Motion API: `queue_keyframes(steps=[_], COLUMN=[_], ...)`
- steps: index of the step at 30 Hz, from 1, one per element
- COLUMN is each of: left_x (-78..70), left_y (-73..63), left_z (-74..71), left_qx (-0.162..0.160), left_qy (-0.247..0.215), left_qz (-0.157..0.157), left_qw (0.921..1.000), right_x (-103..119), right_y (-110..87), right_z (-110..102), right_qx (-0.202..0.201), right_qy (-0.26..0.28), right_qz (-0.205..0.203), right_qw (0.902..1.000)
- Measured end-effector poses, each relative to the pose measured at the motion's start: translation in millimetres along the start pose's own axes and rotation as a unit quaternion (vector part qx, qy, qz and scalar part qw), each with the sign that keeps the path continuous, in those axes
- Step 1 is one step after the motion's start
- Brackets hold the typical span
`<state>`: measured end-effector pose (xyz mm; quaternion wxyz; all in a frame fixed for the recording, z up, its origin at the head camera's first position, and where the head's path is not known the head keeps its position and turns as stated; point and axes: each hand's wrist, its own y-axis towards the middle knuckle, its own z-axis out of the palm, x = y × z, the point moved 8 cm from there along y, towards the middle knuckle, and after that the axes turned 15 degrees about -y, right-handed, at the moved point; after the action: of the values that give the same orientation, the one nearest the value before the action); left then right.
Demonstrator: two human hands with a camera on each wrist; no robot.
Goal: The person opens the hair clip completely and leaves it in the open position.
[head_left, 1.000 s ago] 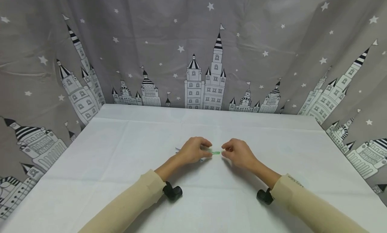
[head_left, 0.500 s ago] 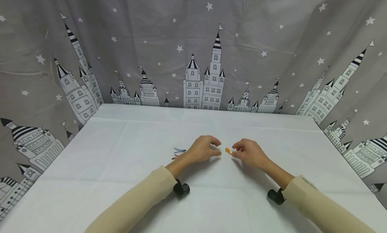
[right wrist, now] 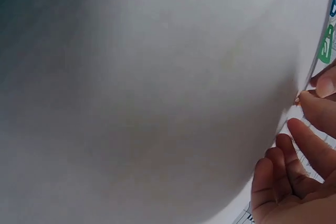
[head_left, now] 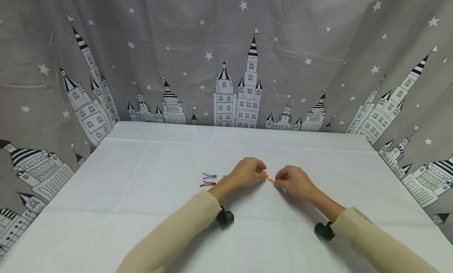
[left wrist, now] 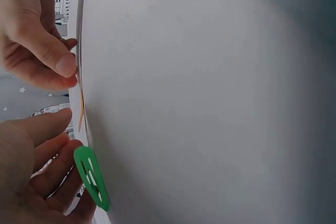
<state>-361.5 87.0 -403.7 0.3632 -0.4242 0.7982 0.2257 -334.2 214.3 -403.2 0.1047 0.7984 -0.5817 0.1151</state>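
Observation:
An orange snap hair clip (head_left: 269, 179) is between my two hands, just above the white cloth. My right hand (head_left: 295, 181) pinches one end of it between thumb and index finger. At the clip's other end is my left hand (head_left: 249, 172). In the left wrist view, the left hand (left wrist: 37, 169) has its thumb and index finger spread around the free end of the clip (left wrist: 82, 111). A green snap hair clip (left wrist: 90, 177) lies beside the left fingers in that view; from the head, the left wrist mostly hides it.
Left of my left wrist, a blue hair clip (head_left: 210, 176) and a red hair clip (head_left: 207, 183) lie on the white-covered table (head_left: 141, 174). A grey curtain (head_left: 159, 48) printed with castles and stars hangs behind and at both sides.
The green clip was let go and now lies behind the left hand. Both hands moved right; the right brought in the orange clip, and the left has come up to its end.

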Motion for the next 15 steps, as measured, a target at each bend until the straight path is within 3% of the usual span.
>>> queue_keyframes(steps=[15], left_x=[-1.9], left_y=[5.0], left_z=[11.0], left_qx=[0.019], left_qy=[0.068], left_qz=[-0.004], left_qw=[0.9975], right_x=[4.7], right_y=[-1.3], right_z=[4.3], right_qx=[-0.006], right_qy=[-0.029], right_qz=[-0.006], right_qw=[0.9996])
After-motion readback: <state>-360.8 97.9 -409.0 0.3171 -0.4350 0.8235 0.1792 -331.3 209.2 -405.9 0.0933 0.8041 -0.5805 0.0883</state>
